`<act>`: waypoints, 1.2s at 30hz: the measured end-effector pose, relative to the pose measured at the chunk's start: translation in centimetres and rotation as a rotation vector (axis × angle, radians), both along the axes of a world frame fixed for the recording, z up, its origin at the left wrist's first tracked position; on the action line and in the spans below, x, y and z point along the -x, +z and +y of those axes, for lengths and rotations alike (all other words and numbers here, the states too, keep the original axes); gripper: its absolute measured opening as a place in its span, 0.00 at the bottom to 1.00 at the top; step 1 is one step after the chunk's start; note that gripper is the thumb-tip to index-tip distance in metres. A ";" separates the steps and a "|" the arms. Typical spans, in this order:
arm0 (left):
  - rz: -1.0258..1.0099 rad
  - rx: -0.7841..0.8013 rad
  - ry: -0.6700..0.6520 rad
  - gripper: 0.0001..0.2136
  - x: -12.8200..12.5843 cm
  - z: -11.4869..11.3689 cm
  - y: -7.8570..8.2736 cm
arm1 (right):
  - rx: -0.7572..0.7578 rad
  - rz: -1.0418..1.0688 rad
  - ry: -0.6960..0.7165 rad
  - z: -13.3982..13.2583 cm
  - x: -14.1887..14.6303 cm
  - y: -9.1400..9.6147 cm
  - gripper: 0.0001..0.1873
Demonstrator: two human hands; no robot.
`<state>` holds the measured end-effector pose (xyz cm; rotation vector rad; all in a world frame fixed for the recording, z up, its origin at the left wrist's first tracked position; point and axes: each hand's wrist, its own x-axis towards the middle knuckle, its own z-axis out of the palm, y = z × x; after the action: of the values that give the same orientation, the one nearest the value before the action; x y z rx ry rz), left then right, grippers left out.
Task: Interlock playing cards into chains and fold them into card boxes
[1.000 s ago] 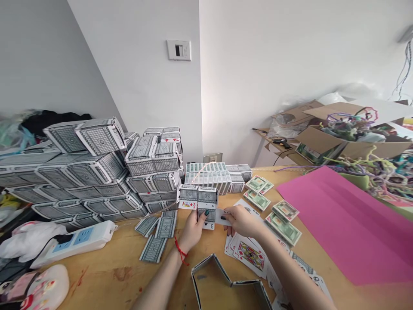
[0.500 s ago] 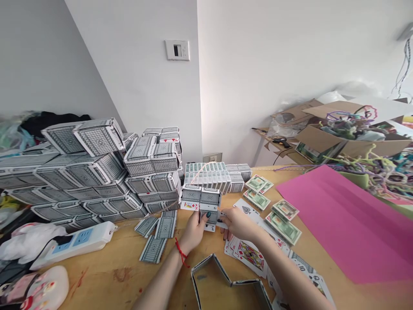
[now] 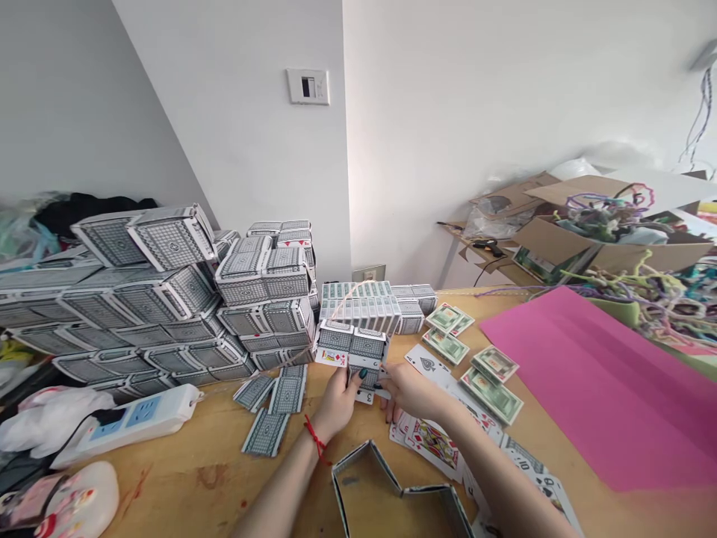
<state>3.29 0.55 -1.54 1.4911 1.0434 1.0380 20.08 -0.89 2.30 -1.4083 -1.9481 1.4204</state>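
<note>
My left hand, wearing a red string bracelet, grips a piece built from folded playing cards. Patterned card backs, a red king and a 3 show on it. At the piece's right edge, my right hand has its fingers curled against the cards; the fingertips are partly hidden. Beneath my right forearm lie loose face-up playing cards. Several folded cards rest back side up, left of my left hand. An angular frame made of cards stands between my forearms.
Stacked card boxes line the table's left and back. Banded card decks stand behind my hands. Small card packs lie to the right, beside a pink sheet. A power strip is at left; a yarn-filled carton at right.
The card piece has shifted slightly right in my left hand. My right-hand fingers have moved a little and curl closer at its right edge.
</note>
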 end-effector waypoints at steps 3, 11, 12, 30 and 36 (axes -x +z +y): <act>-0.047 0.012 0.054 0.16 -0.1 0.1 0.2 | -0.004 -0.020 -0.028 0.4 -0.6 0.2 0.06; -0.044 0.003 0.028 0.17 0.3 0.3 0.0 | -0.150 -0.143 -0.099 0.5 -0.6 -0.6 0.12; -0.039 -0.008 0.022 0.17 0.4 0.3 -0.1 | -0.193 -0.167 -0.099 0.4 -0.3 -0.7 0.12; 0.064 -0.073 0.041 0.15 0.5 -0.1 0.2 | -0.450 -0.484 -0.172 0.4 0.8 -2.2 0.09; 0.028 -0.065 0.031 0.16 0.6 0.2 -0.1 | -0.463 -0.481 -0.135 0.1 1.1 -1.4 0.09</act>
<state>2.70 0.74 -1.69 1.5498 1.0643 1.0845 19.00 -0.77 0.91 -1.7042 -2.2135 0.5388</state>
